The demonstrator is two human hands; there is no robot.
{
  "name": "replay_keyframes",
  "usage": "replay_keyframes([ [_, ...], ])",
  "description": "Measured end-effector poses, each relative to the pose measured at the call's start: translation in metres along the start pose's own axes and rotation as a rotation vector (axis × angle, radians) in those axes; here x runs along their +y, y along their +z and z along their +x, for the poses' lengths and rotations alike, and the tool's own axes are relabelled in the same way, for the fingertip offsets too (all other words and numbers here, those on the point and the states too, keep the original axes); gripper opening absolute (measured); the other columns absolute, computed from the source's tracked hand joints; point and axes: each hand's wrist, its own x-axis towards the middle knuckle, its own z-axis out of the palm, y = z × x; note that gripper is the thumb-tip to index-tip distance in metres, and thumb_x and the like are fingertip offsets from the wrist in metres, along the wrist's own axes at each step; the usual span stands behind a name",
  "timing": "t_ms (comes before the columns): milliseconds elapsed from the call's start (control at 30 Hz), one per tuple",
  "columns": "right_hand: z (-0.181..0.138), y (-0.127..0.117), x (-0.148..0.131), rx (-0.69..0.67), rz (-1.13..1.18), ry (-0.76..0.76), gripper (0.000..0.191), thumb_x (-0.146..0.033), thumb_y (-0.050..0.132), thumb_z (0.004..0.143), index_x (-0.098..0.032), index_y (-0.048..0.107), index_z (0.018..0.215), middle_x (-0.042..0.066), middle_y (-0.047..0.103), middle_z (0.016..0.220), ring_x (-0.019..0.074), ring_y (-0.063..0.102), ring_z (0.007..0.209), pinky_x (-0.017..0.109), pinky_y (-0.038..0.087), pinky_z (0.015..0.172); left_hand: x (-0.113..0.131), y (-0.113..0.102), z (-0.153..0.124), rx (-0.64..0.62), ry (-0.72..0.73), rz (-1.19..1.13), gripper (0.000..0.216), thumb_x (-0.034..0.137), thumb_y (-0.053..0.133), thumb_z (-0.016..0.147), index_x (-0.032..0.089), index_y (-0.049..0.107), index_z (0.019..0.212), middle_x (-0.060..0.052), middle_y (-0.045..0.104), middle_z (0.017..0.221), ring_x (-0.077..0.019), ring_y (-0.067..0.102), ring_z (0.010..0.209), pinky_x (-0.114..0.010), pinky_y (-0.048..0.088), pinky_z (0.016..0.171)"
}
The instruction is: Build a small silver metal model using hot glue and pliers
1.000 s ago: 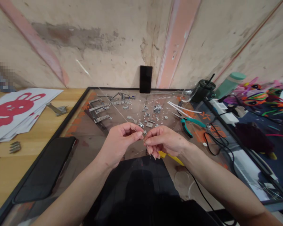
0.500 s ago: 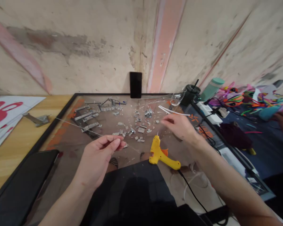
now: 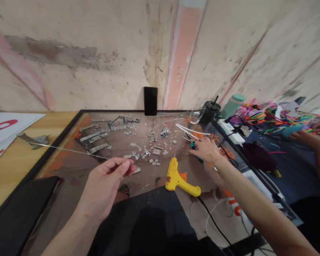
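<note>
Pliers (image 3: 193, 145) under right hand (image 3: 207, 150)

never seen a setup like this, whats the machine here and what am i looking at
There's no machine: these are a person's two bare hands, seen by one camera worn on the head, looking forward and down. The left hand pinches a long, thin, pale strand. The right hand is over a pair of teal-handled pliers; its fingers hide whether it grips them. On the see-through, dark-framed tabletop lie a yellow plastic glue gun with an orange trigger and many small, flat grey pieces. A black phone stands against the wall. The hands at the far right edge belong to someone else.
</note>
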Motion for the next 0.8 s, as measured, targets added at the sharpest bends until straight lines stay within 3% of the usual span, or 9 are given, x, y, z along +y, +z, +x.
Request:
replay_keyframes([
  [233, 0.003, -0.004, -0.001, 0.111, 0.123, 0.005, 0.026, -0.030, 0.054, 0.086, -0.016, 0.056, 0.107, 0.007, 0.056, 0.115, 0.0232, 0.053, 0.104, 0.047, 0.041, 0.088, 0.001, 0.003, -0.001, 0.010, 0.022, 0.022, 0.020, 0.030, 0.077, 0.054, 0.016, 0.066, 0.063, 0.002, 0.063, 0.058, -0.0079, 0.057, 0.061, -0.014, 0.044, 0.062],
  [400, -0.003, -0.036, 0.009, 0.258, 0.440, 0.018, 0.022, -0.032, 0.056, 0.077, -0.011, 0.062, 0.081, 0.013, 0.062, 0.097, 0.0314, 0.051, 0.103, 0.049, 0.035, 0.089, 0.000, 0.003, 0.000, 0.001, 0.021, 0.012, 0.017, 0.029, 0.075, 0.057, 0.015, 0.066, 0.063, 0.001, 0.063, 0.060, -0.0082, 0.057, 0.062, -0.015, 0.044, 0.062],
  [567, -0.032, -0.064, -0.003, 0.290, 0.917, -0.049, 0.049, -0.041, 0.017, 0.086, -0.017, 0.058, 0.092, 0.011, 0.066, 0.087, 0.0241, 0.061, 0.081, 0.037, 0.045, 0.069, 0.003, 0.003, -0.001, -0.011, 0.007, -0.097, 0.017, 0.026, 0.077, 0.055, 0.014, 0.066, 0.061, 0.001, 0.062, 0.059, -0.0089, 0.057, 0.060, -0.016, 0.046, 0.060],
  [600, -0.040, -0.064, -0.013, 0.250, 1.054, -0.091, 0.052, -0.043, 0.012, 0.086, -0.020, 0.058, 0.089, 0.009, 0.067, 0.088, 0.0222, 0.062, 0.080, 0.035, 0.046, 0.068, 0.003, 0.002, -0.001, -0.012, 0.006, -0.123, 0.017, 0.025, 0.077, 0.054, 0.014, 0.066, 0.060, 0.001, 0.062, 0.060, -0.0092, 0.057, 0.060, -0.017, 0.047, 0.059],
  [633, -0.050, -0.062, -0.025, 0.098, 1.452, -0.141, 0.050, -0.048, 0.017, 0.084, -0.021, 0.059, 0.084, 0.009, 0.067, 0.090, 0.0225, 0.062, 0.081, 0.035, 0.045, 0.069, 0.003, 0.002, -0.001, -0.012, 0.008, -0.149, 0.017, 0.025, 0.078, 0.054, 0.014, 0.066, 0.060, 0.001, 0.062, 0.061, -0.0096, 0.057, 0.060, -0.017, 0.047, 0.060],
  [700, -0.066, -0.055, -0.052, -0.428, 2.038, -0.201, 0.046, -0.054, 0.026, 0.082, -0.023, 0.061, 0.082, 0.006, 0.067, 0.090, 0.0220, 0.062, 0.083, 0.035, 0.044, 0.074, 0.002, 0.000, 0.001, -0.003, 0.020, -0.197, 0.015, 0.023, 0.078, 0.054, 0.015, 0.066, 0.059, 0.001, 0.062, 0.061, -0.0101, 0.057, 0.061, -0.018, 0.048, 0.061],
  [733, -0.073, -0.049, -0.066, -0.683, 2.200, -0.185, 0.043, -0.053, 0.031, 0.081, -0.022, 0.062, 0.082, 0.006, 0.067, 0.089, 0.0217, 0.061, 0.084, 0.035, 0.043, 0.076, 0.001, -0.001, 0.002, 0.006, 0.029, -0.220, 0.014, 0.022, 0.077, 0.055, 0.015, 0.065, 0.058, 0.001, 0.063, 0.061, -0.0103, 0.057, 0.062, -0.018, 0.048, 0.061],
  [800, -0.082, -0.037, -0.091, -0.863, 2.237, -0.164, 0.042, -0.046, 0.032, 0.084, -0.017, 0.063, 0.081, 0.009, 0.068, 0.082, 0.0213, 0.062, 0.079, 0.035, 0.042, 0.076, 0.000, -0.003, 0.006, 0.024, 0.052, -0.258, 0.011, 0.020, 0.076, 0.057, 0.016, 0.065, 0.059, 0.001, 0.064, 0.062, -0.0104, 0.058, 0.063, -0.019, 0.049, 0.063],
])
